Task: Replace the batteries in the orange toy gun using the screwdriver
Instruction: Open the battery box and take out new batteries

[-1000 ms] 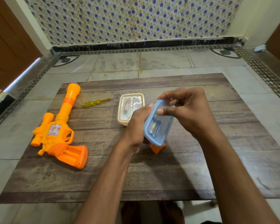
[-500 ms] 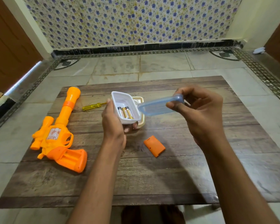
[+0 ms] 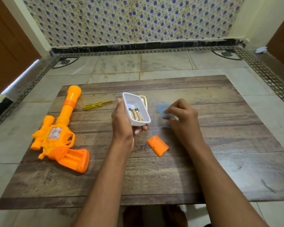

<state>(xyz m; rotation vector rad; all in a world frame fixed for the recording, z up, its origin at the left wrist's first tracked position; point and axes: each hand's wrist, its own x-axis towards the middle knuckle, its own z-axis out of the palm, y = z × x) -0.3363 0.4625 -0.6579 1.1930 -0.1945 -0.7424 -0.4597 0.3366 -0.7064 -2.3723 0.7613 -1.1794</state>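
Observation:
My left hand (image 3: 122, 123) grips a small white box (image 3: 134, 104), held above the table's middle, with three batteries (image 3: 135, 114) lying inside. My right hand (image 3: 184, 117) holds the box's blue lid (image 3: 162, 108) low over the table to the right, blurred by motion. The orange toy gun (image 3: 59, 133) lies at the left with its open battery slot in the handle facing up. Its orange cover (image 3: 158, 145) and a small screw (image 3: 145, 149) lie near the centre. The yellow screwdriver (image 3: 97, 105) rests beside the gun's barrel.
A cream container (image 3: 145, 99) sits behind the white box, mostly hidden. The wooden table (image 3: 220, 169) stands low on a tiled floor, with a patterned wall behind and wooden doors at both sides.
The lid has come off the white box. My right hand has carried it rightward and down toward the table, while my left hand keeps the box up.

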